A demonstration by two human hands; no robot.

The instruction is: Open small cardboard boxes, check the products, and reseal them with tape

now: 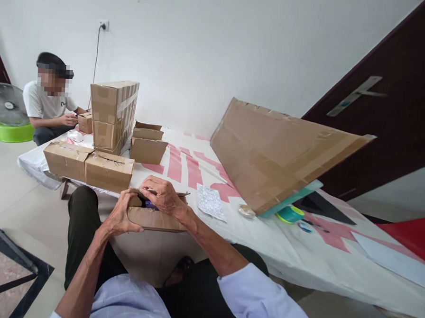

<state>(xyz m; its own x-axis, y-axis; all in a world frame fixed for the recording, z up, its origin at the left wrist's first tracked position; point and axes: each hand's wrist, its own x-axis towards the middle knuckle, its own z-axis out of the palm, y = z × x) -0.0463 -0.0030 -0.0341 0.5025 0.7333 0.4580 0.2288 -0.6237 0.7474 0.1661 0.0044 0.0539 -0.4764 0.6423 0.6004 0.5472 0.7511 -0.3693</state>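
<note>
A small cardboard box (157, 219) is in front of me at the table's near edge, its top open. My left hand (120, 215) is wrapped round the box's left end, thumb along the near side. Over the opening is my right hand (165, 198), its fingers bent and drawn together close to my left fingertips. What those right fingers hold, if anything, is hidden. A purple item (149, 204) shows inside the box, mostly covered by the right hand. To its right on the cloth lies a patterned white packet (212, 201).
Closed cartons (108, 169) and a taller stack (107, 111) stand at the left, beside opened boxes (149, 151). A large cardboard sheet (277, 153) leans at right, near a green tape roll (290, 214). A co-worker (49, 105) handles a box at far left.
</note>
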